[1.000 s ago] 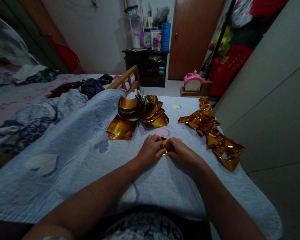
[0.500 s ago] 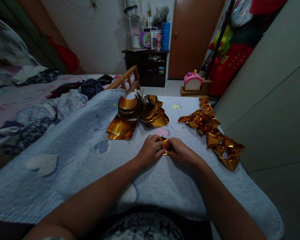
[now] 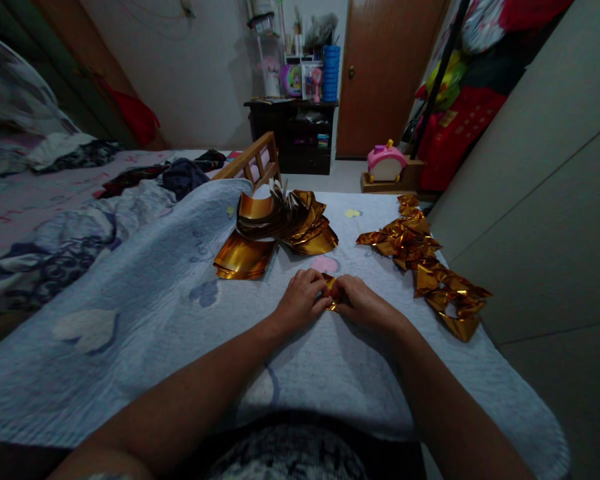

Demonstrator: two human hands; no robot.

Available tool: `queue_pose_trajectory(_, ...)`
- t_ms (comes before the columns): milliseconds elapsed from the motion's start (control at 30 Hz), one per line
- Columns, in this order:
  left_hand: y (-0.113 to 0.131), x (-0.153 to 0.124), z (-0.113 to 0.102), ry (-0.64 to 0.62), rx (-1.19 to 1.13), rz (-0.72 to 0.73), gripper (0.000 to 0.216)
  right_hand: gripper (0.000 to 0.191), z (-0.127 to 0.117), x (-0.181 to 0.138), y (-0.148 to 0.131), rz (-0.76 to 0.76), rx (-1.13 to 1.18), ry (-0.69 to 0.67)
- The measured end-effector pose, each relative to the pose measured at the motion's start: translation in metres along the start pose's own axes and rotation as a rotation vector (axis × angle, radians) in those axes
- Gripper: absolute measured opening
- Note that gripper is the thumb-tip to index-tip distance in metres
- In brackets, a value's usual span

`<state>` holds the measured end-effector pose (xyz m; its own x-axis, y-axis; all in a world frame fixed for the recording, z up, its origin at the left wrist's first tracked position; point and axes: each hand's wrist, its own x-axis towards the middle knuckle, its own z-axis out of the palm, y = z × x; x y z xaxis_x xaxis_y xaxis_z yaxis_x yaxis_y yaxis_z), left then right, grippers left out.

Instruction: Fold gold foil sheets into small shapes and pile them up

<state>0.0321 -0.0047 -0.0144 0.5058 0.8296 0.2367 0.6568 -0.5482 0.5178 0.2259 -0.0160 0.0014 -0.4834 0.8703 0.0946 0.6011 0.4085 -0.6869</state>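
A small piece of gold foil paper lies between my two hands, low over the blue quilt. My left hand has its fingers closed on the left side of the paper. On the right side, my right hand pinches it with bent fingers. My fingers cover most of the paper, so its exact shape is hidden. Beyond my left hand sits a fanned stack of gold foil sheets, partly curled up. To the right, several folded gold foil pieces form an uneven row along the quilt's edge.
The light blue quilt with heart patterns covers the surface under my hands. A pale cabinet stands close on the right. A wooden rail and a bed with clothes are at left. A pink toy stands beyond the far edge.
Both hands stay in nearly the same place, still on the gold foil paper. The paper and fingers have shifted only very slightly. The stack and the folded pieces have not moved.
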Motion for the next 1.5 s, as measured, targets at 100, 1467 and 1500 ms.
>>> queue_pose_trajectory(100, 0.0, 0.0, 0.0, 0.0, 0.009, -0.004, 0.009, 0.012, -0.001, 0.0, 0.0, 0.0, -0.013, 0.0)
queue_pose_trajectory(1467, -0.011, -0.002, -0.016, -0.177, -0.107, 0.164, 0.011, 0.013, 0.012, 0.009, -0.004, 0.076, -0.22, 0.04)
queue_pose_trajectory(1500, -0.012, -0.002, -0.018, -0.184, -0.115, 0.173, 0.012, 0.015, 0.013, 0.009, -0.003, 0.075, -0.227, 0.042)
